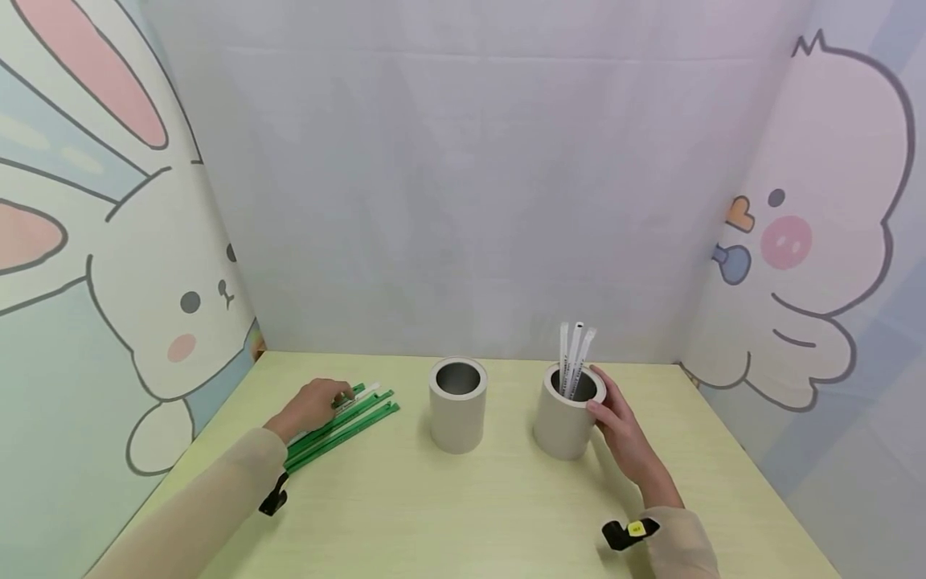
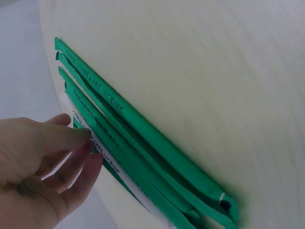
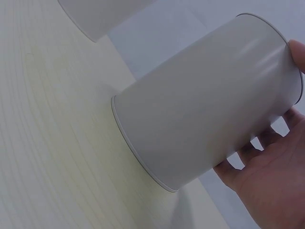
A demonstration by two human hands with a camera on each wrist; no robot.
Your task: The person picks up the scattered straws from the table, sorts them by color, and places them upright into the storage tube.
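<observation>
At the left of the table, my left hand [image 1: 313,408] reaches over a loose bundle of green wrapped straws [image 1: 362,428]. Its thumb and fingertips pinch a white wrapped straw [image 2: 110,161] that lies among the green straws [image 2: 138,129]. On the right, my right hand [image 1: 628,441] grips an upright beige cylindrical holder [image 1: 560,430], thumb near the rim and fingers along its side. Several white wrapped straws [image 1: 571,362] stand inside that holder, leaning slightly right. The right wrist view shows the holder's smooth wall [image 3: 200,105] and its base on the table.
A second beige holder [image 1: 457,418] stands upright mid-table, between the hands, with no straws showing above its rim. The pale wooden table [image 1: 463,515] ends at a plain light backdrop [image 1: 463,201]. Cartoon-printed panels [image 1: 166,322] flank both sides.
</observation>
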